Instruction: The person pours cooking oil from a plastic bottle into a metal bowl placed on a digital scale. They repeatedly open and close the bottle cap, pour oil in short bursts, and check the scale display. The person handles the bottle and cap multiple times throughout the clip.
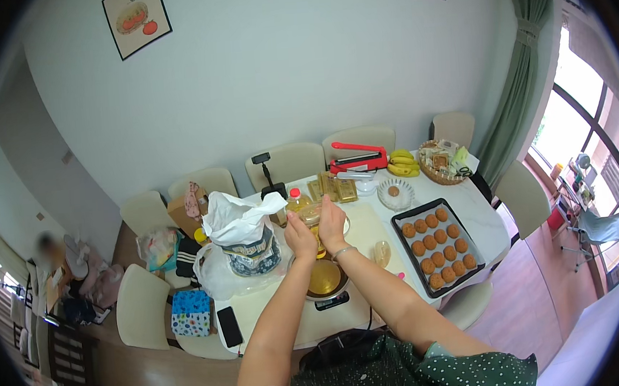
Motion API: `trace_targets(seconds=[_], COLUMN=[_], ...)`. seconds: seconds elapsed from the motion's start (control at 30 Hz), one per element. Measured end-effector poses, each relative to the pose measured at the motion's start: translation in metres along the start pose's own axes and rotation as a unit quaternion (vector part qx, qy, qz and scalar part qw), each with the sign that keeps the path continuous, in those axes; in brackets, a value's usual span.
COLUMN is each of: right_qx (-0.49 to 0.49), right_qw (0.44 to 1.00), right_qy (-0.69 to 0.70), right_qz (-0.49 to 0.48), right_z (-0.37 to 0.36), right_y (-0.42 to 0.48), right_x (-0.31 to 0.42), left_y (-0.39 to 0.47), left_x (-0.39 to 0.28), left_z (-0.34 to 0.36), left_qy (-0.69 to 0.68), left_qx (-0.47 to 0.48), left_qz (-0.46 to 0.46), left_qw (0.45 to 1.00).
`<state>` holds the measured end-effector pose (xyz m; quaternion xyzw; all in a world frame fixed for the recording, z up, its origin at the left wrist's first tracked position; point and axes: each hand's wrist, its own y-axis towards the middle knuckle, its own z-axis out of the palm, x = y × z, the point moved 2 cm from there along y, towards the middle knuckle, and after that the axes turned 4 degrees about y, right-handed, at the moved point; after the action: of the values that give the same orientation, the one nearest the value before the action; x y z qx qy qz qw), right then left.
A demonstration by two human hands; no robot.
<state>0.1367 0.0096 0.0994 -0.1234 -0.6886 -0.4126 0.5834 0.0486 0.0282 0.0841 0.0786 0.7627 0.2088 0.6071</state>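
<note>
My left hand (300,236) and my right hand (333,223) are raised over the table, holding a clear container (309,212) between them. Below them, a round metal bowl (343,286) with yellow liquid (324,276) rests on a black kitchen scale (332,301). Behind my hands stands an oil bottle with a red cap (295,193), partly hidden. Left of my left hand is a large open bag (254,253) with a white top. To the right, an oval pale thing (382,254) lies on the mat, and a black baking tray (431,288) holds rows of round brown baked goods (440,236).
A black phone (229,326) lies at the table's front left. Farther back are a red bag sealer (358,160), bananas (403,164), a glass dish (396,200) and a wicker basket (437,176). Chairs surround the table. A person (59,264) is at the far left.
</note>
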Motion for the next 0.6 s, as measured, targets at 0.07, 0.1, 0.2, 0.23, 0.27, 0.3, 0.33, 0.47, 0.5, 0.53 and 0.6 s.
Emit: trace_targets(seconds=[0.07, 0.1, 0.2, 0.23, 0.27, 0.3, 0.33, 0.47, 0.5, 0.53, 0.6], right_qx=[0.003, 0.004, 0.009, 0.011, 0.013, 0.018, 0.023, 0.02, 0.015, 0.011, 0.009], right_qw=[1.0, 1.0, 1.0, 1.0, 1.0, 0.999, 0.999, 0.999, 0.999, 0.999, 0.999], right_qy=[-0.003, -0.001, 0.005, 0.009, 0.013, 0.013, 0.013, 0.01, 0.011, 0.013, 0.014], right_qz=[-0.011, -0.014, -0.021, -0.023, -0.026, -0.026, -0.027, -0.043, -0.042, -0.04, -0.041], right_z=[0.0, 0.0, 0.001, 0.001, 0.001, 0.001, 0.002, 0.005, 0.006, 0.006, 0.007], right_y=[0.0, 0.0, -0.001, -0.002, -0.002, -0.002, -0.001, 0.0, 0.001, 0.0, 0.0], right_x=[-0.003, -0.005, -0.008, -0.008, -0.008, -0.008, -0.008, -0.007, -0.006, -0.006, -0.005], left_y=[0.001, -0.002, -0.003, -0.005, -0.004, -0.002, -0.001, 0.001, 0.003, 0.004, 0.003], left_x=[-0.002, -0.002, 0.003, 0.002, 0.005, 0.008, 0.011, 0.014, 0.013, 0.011, 0.009], left_z=[0.001, 0.0, 0.002, 0.002, 0.003, 0.002, 0.002, 0.002, 0.001, 0.001, -0.001], left_qy=[-0.001, 0.0, 0.003, 0.009, -0.001, -0.01, -0.02, 0.002, 0.003, 0.005, -0.006], left_qx=[0.004, 0.006, -0.026, -0.024, -0.023, -0.023, -0.023, -0.037, -0.039, -0.041, -0.034], left_qz=[-0.016, -0.027, -0.018, -0.022, -0.021, -0.02, -0.019, -0.023, -0.02, -0.018, -0.011], left_qw=[1.0, 1.0, 0.999, 0.999, 1.0, 0.999, 0.999, 0.999, 0.999, 0.999, 0.999])
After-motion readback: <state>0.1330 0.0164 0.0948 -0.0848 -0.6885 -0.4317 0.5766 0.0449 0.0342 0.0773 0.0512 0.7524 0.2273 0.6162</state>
